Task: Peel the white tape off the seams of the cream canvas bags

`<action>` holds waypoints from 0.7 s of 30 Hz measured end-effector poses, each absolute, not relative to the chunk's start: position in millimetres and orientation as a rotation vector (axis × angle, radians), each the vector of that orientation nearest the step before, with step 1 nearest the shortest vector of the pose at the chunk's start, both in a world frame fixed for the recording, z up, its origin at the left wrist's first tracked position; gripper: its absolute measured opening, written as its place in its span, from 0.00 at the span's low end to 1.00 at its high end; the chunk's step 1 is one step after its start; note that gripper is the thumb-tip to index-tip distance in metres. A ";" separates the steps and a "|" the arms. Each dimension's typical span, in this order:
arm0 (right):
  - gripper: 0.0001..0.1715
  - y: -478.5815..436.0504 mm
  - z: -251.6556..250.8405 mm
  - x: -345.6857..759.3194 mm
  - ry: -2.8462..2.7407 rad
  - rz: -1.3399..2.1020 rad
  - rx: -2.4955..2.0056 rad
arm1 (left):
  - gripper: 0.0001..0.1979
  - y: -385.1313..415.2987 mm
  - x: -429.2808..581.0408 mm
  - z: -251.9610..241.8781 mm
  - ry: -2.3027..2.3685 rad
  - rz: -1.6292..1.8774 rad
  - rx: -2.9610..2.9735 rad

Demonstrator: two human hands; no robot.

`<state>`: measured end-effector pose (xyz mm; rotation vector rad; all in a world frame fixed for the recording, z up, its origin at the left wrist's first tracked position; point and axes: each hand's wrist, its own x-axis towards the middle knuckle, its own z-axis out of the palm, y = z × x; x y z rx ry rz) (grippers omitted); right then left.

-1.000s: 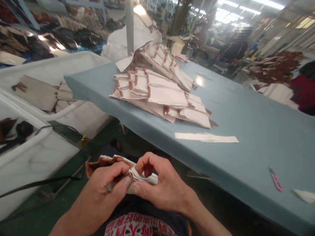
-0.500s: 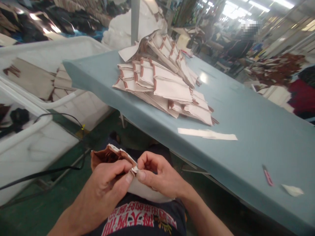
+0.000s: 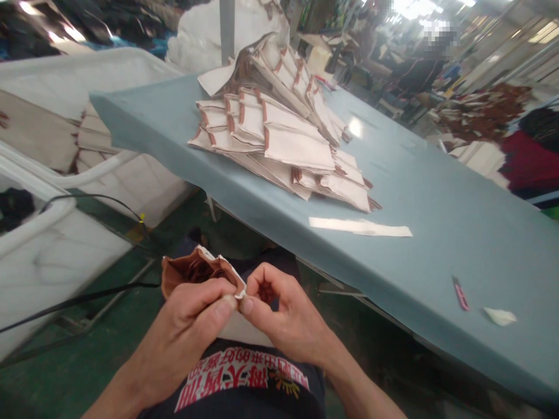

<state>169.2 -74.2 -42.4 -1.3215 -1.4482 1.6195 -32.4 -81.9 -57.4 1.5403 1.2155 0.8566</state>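
Observation:
Over my lap, my left hand [image 3: 190, 323] pinches the rim of a cream cloth piece with a brown lining [image 3: 178, 274], thumb against forefinger. Its mouth gapes to the left, and folded brown material shows inside. At the right corner of that same rim, my right hand [image 3: 290, 311] holds the edge between thumb and bent forefinger. The two thumbs are almost touching, and the exact grip of the fingertips is partly hidden. Below my hands, the cream outer side of the piece hangs in front of my dark printed apron [image 3: 244, 378].
A blue-covered table [image 3: 419, 279] bears piled cream pieces with brown edges [image 3: 297, 145], a pale strip [image 3: 360, 226], a pink-handled tool [image 3: 461, 295] and a white scrap [image 3: 500, 316]. White bins [image 3: 87, 238] stand left, near a black cable [image 3: 87, 299]. Someone [image 3: 419, 75] is in the background.
My view has shifted slightly, so the table and pile appear a little further left and higher. Both hands keep hold of the rim; its right corner now looks more upright between my fingers.

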 end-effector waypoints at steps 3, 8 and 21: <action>0.12 -77.7 -49.1 170.2 -1.438 1.579 -1.374 | 0.21 -79.2 -29.4 -64.1 1.179 0.845 1.567; 0.15 -90.4 -58.8 168.5 -1.504 1.394 -1.386 | 0.20 -74.7 -26.5 -55.2 1.155 0.852 1.630; 0.19 -105.9 -78.2 161.6 -1.608 1.240 -1.315 | 0.26 -81.8 -11.0 -91.8 1.443 0.933 1.306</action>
